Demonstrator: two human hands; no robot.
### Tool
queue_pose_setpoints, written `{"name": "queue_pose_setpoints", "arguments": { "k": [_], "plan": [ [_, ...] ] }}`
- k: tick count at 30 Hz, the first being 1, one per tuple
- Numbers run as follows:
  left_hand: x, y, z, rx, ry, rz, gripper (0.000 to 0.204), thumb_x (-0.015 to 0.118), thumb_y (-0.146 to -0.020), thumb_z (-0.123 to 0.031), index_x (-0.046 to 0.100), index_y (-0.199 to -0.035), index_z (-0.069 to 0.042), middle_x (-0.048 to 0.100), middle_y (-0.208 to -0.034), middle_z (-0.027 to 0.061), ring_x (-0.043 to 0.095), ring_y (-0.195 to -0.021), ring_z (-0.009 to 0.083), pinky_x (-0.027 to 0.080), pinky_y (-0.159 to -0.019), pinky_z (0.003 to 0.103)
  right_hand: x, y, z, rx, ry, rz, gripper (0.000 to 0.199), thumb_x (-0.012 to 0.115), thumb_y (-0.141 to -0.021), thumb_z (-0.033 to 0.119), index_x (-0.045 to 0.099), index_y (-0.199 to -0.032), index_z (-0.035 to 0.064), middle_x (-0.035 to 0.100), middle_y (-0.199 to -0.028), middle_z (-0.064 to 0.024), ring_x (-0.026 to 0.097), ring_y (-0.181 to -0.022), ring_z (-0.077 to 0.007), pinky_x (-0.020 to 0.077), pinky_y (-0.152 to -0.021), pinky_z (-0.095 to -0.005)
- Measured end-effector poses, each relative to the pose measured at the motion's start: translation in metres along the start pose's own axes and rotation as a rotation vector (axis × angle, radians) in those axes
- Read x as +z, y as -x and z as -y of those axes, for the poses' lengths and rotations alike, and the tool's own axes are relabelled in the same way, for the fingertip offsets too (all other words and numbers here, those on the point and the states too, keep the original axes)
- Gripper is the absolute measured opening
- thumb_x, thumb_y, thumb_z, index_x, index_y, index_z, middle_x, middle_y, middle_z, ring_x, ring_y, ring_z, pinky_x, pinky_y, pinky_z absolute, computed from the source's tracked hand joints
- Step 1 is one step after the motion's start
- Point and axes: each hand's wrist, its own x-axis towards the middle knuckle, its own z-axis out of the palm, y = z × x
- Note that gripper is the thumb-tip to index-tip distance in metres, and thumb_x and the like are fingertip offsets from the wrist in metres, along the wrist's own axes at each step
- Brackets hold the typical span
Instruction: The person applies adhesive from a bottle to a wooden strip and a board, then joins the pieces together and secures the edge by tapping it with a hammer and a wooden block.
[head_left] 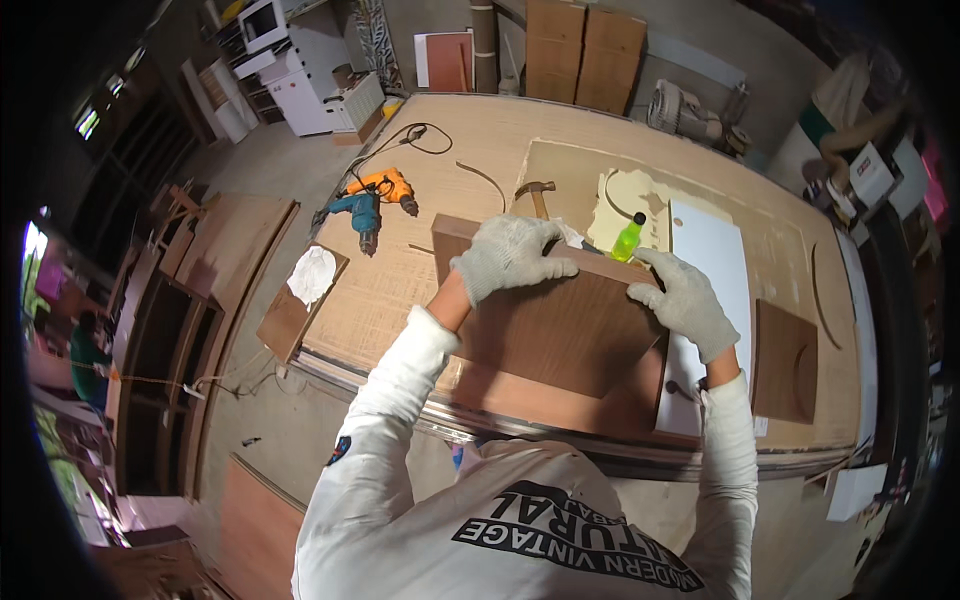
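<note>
Both my hands wear grey knit gloves. My left hand point(508, 257) presses down on the far left edge of a dark brown veneer panel point(560, 330) that lies on a wide plywood workbench point(420, 280). My right hand point(685, 300) grips the panel's far right corner. A lighter brown board point(540, 395) lies under the panel. Just beyond my right hand stands a small yellow-green bottle point(628, 238) with a black cap.
A white board point(715, 260) lies right of the panel, a small brown panel point(785, 362) beyond it. A hammer point(536, 193), an orange drill point(388, 187) and a teal drill point(360, 215) lie further back. A white cloth point(313, 274) rests on a board at the left edge.
</note>
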Motion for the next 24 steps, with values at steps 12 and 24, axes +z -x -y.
{"name": "queue_pose_setpoints", "arguments": {
  "k": [12, 24],
  "plan": [
    [0.006, -0.056, 0.02, 0.079, 0.155, 0.283, 0.05, 0.082, -0.084, -0.043, 0.076, -0.107, 0.0, 0.074, -0.091, 0.0207, 0.072, -0.087, 0.0318, 0.054, -0.079, 0.043, 0.004, -0.063, -0.019, 0.061, -0.153, 0.395, 0.057, 0.081, -0.081, 0.041, 0.072, -0.122, 0.0009, 0.076, -0.099, -0.0206, 0.072, -0.09, -0.0306, 0.0555, -0.081, -0.0394],
    [0.015, -0.05, 0.018, 0.13, 0.366, 0.21, 0.054, 0.081, -0.084, -0.038, 0.074, -0.122, 0.0, 0.077, -0.099, 0.0216, 0.074, -0.093, 0.0326, 0.056, -0.085, 0.04, 0.018, -0.056, 0.004, 0.055, -0.194, 0.291, 0.048, 0.075, -0.085, 0.044, 0.077, -0.112, 0.0039, 0.075, -0.097, -0.0235, 0.071, -0.094, -0.0406, 0.0545, -0.085, -0.0466]
  ]
}}
